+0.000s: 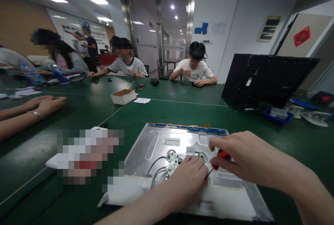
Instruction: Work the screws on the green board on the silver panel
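Note:
A silver metal panel (141,155) lies on the green table, with a blue circuit strip (188,128) along its far edge. Near its middle sits a small green circuit board (173,162) with black cables beside it. My right hand (231,155) is closed around a red and black screwdriver (223,154), whose shaft slants down to the left. My left hand (191,172) rests over the right part of the board, by the screwdriver's shaft. Its fingers bend downward and their tips are hidden, so what lies under them cannot be made out.
A blurred white item (78,152) lies left of the panel. Beyond are an open white box (123,97) and white paper (142,100). At the right stand a black monitor (266,80) and a blue tray (278,116). Another person's hands (49,106) rest at the left; others sit across.

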Available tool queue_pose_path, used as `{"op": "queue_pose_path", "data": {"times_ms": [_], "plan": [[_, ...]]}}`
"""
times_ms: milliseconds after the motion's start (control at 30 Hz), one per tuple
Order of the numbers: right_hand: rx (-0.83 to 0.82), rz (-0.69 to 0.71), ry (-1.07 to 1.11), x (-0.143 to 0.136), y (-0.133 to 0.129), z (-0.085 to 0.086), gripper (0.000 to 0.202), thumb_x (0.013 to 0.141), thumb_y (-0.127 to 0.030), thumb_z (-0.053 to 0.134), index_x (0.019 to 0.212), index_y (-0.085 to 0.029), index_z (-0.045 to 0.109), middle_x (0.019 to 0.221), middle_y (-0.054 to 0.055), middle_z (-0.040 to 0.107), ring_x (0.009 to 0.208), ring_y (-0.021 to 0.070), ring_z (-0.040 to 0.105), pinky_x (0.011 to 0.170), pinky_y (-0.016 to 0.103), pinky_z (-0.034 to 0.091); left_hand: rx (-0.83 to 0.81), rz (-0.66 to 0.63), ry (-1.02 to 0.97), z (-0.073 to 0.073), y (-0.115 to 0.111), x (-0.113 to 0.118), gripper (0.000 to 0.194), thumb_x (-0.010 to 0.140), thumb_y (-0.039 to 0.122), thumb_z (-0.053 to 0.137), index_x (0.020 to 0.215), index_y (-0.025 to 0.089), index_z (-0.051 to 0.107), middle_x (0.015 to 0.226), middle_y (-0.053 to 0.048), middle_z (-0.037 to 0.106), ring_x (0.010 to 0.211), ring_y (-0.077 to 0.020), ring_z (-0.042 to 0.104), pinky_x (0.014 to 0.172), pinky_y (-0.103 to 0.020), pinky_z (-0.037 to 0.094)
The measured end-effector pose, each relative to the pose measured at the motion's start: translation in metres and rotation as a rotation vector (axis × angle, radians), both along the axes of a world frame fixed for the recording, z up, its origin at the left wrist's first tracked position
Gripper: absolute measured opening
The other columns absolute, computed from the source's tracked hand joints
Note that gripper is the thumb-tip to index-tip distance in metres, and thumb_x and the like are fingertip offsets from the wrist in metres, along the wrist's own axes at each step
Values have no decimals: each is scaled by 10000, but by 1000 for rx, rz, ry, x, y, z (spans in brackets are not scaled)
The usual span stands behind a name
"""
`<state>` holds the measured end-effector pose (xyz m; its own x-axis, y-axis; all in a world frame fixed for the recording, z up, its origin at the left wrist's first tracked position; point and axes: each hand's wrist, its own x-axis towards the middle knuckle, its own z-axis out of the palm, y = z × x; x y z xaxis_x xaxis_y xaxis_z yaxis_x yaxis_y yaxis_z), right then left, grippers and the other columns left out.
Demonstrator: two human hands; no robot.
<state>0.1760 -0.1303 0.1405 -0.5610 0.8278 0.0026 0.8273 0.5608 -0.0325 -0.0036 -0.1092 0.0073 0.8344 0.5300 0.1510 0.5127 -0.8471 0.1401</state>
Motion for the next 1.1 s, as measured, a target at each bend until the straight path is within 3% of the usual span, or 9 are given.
{"op": "queue_pose_path", "data": {"times_ms": [200,333,433,633,833,1100], "plan": [[-35,71,83,2,-6,3,122,839,-199,608,915,-262,537,827,-41,672,672,169,588,537,273,278,-9,1,9,0,0,-1,142,903,173,591,1040,144,564,1079,-75,632,981,-251,578,880,-394,420],[-36,45,76,-1,-4,3,83,863,-272,619,904,-260,548,831,-33,686,681,176,608,537,277,271,-16,11,4,0,-1,0,175,915,189,586,1082,142,564,1107,-82,631,1020,-257,568,902,-396,407],[-17,9,30,-1,-2,1,75,894,-305,585,851,-255,550,771,-28,686,665,192,621,528,284,253,-21,13,-2,0,-1,0,133,930,199,571,1055,153,564,1104,-78,636,1017,-251,571,904,-392,402],[-11,52,67,1,-5,1,98,846,-209,602,905,-263,545,823,-39,681,668,176,603,533,276,268,-17,-2,10,1,0,-2,148,918,204,577,1053,154,547,1096,-75,621,1001,-243,568,894,-386,409],[7,17,37,-2,-4,1,78,867,-285,615,895,-258,547,801,-35,695,673,197,629,523,281,249,-5,-5,28,0,1,-2,122,911,187,592,1025,156,559,1100,-77,631,1002,-247,577,894,-384,408],[8,33,31,0,-4,1,63,865,-249,603,881,-256,542,780,-43,685,645,183,623,510,277,246,23,14,27,-2,1,1,114,911,197,611,1003,145,568,1071,-76,646,974,-246,586,887,-382,413]]}}
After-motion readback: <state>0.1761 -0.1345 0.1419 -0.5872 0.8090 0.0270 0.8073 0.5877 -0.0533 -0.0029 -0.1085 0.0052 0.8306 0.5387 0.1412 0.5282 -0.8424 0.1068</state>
